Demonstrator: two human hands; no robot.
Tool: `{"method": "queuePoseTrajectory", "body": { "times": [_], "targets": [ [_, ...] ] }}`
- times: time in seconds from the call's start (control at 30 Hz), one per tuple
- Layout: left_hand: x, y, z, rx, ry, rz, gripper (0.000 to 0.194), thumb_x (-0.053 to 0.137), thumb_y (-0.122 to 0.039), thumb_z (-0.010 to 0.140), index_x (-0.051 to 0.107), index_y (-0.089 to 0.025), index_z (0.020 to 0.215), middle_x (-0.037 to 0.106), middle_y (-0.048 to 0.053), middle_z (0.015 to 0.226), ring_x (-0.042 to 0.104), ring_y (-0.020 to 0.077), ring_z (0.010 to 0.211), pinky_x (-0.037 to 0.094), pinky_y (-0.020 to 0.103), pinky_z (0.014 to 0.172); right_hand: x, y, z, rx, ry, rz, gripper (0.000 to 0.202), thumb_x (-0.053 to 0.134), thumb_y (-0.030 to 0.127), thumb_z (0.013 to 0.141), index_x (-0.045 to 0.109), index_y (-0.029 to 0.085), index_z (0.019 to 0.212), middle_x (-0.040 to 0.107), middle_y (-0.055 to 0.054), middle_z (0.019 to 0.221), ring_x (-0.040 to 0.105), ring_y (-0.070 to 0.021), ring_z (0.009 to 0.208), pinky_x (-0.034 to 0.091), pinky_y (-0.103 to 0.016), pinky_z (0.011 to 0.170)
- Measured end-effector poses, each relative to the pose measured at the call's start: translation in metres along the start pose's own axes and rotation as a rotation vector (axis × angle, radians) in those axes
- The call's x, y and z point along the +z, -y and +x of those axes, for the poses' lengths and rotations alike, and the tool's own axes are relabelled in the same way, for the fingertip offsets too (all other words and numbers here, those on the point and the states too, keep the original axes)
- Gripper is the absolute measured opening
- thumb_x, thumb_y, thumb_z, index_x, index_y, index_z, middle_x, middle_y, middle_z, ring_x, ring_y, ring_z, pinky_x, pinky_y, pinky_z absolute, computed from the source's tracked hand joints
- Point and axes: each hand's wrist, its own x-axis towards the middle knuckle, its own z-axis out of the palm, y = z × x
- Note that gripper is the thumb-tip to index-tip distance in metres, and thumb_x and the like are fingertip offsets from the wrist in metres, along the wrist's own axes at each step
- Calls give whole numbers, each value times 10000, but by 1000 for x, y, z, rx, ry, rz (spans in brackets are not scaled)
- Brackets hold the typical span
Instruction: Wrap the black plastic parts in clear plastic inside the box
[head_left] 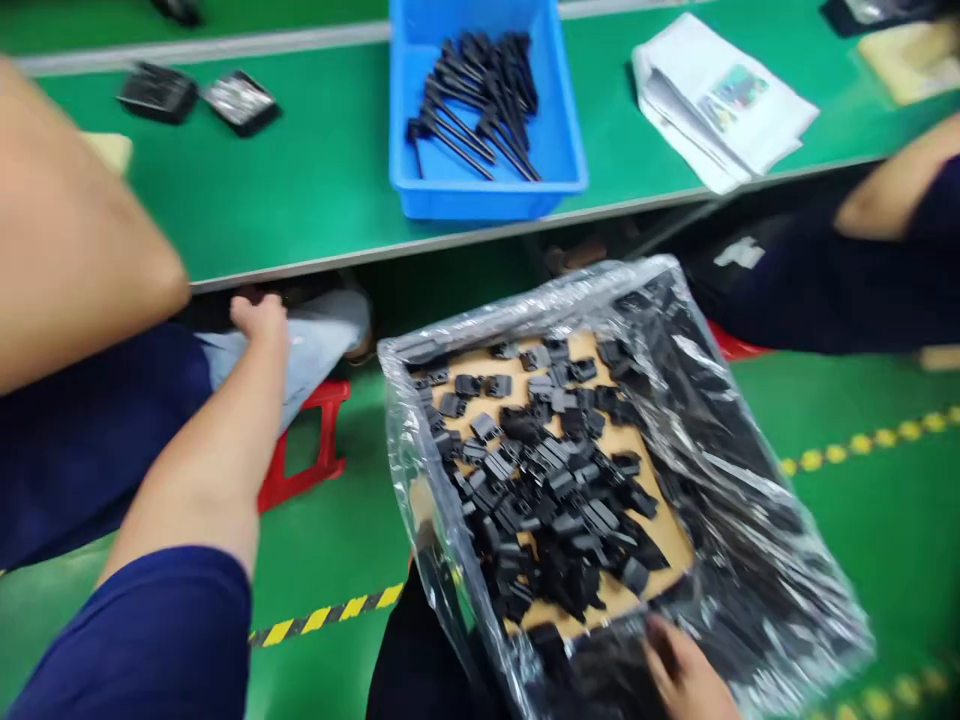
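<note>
My right hand (686, 675) is closed on the near edge of a clear plastic bag (757, 530), its thumb over the film. The bag lines or wraps a shallow box, tilted in front of my legs. On the box's brown cardboard bottom (667, 520) lies a loose heap of small black plastic parts (555, 490). My left arm stretches forward to the left, away from the box. My left hand (260, 318) is just below the bench edge, beside a co-worker's light-coloured trouser leg (322, 335). Its fingers are small and partly hidden, so their grip is unclear.
A blue bin (487, 200) of black rod-like parts stands on the green bench (315, 180). Papers (720, 100) and small black trays (240, 103) lie there too. Co-workers' arms (82, 240) flank me. A red stool (326, 430) stands left; striped tape (330, 615) marks the floor.
</note>
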Motion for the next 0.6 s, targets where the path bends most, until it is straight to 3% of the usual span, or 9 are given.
{"method": "queuePoseTrajectory", "body": {
  "times": [0.1, 0.17, 0.27, 0.43, 0.6],
  "targets": [
    [-22, 6, -60, 58, 187, 0, 183, 517, -67, 879, 489, -141, 1044, 586, -61, 824, 602, 40, 689, 539, 254, 729, -10, 31, 20, -28, 35, -160, 370, 444, 380, 758, 620, 218, 1040, 655, -158, 1043, 636, -293, 1048, 503, -444, 990],
    [-42, 7, -107, 127, 277, -1, 160, 541, -129, 874, 536, -181, 1025, 603, -79, 787, 632, 46, 707, 537, 224, 696, -14, 35, 48, -25, 28, -251, 423, 421, 321, 818, 576, 132, 1164, 616, -180, 1134, 573, -272, 1151, 448, -403, 1049],
    [-78, 0, -179, 181, 259, 80, 257, 630, -109, 762, 588, -104, 1015, 574, -67, 643, 635, 80, 608, 554, 218, 606, -18, 30, 94, 35, 24, -311, 452, 428, 251, 872, 490, 68, 1280, 528, -205, 1298, 483, -265, 1264, 374, -371, 1110],
    [-130, -18, -299, 340, 391, 207, 301, 723, -252, 723, 674, -80, 965, 674, 16, 692, 668, 122, 601, 557, 227, 583, -19, 23, 157, 187, 105, -240, 392, 413, 261, 922, 493, 99, 1270, 485, -200, 1341, 486, -274, 1268, 370, -368, 1099],
    [-143, -19, -394, 227, 602, 277, 344, 735, -385, 721, 680, -136, 950, 703, 32, 742, 678, 142, 646, 570, 250, 624, -24, 0, 191, 350, 117, -1, 704, 625, 515, 808, 401, 152, 1369, 456, -193, 1387, 511, -305, 1248, 412, -398, 1060]
  ]
}}
